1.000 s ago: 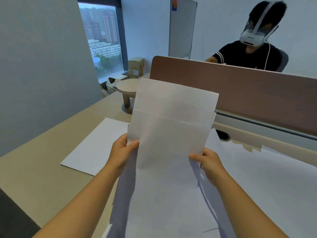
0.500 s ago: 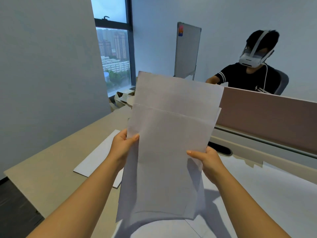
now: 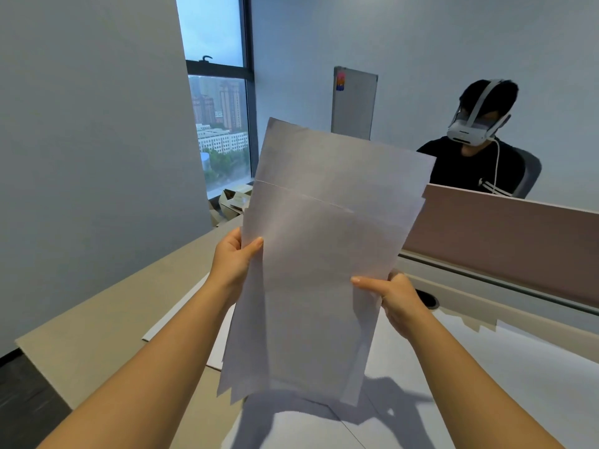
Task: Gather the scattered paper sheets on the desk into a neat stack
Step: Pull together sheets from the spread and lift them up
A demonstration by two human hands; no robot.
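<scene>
1. My left hand (image 3: 234,260) grips the left edge of the bundle of white paper sheets (image 3: 324,260): the thumb lies across the front and the fingers are curled behind, out of my sight.
2. My right hand (image 3: 397,299) pinches the bundle's right edge lower down, thumb flat on the front face, fingers wrapped round the back.
3. Both hands hold the bundle upright in the air, above the pale beige wooden counter (image 3: 107,322); its bottom edge hangs clear of the surface.
4. The sheets are not squared up. At the top I can count three staggered edges, so at least three sheets; the lower corners fan out unevenly, and I cannot tell the exact number.
5. On the counter I see one white flat sheet (image 3: 194,309) lying behind my left forearm, partly hidden, and more large white paper (image 3: 518,384) spread under and to the right of the bundle; how many pieces that is I cannot tell.
6. Beyond the brown desk divider panel (image 3: 505,234) sits one person in a black shirt (image 3: 466,166) wearing a white headset.
</scene>
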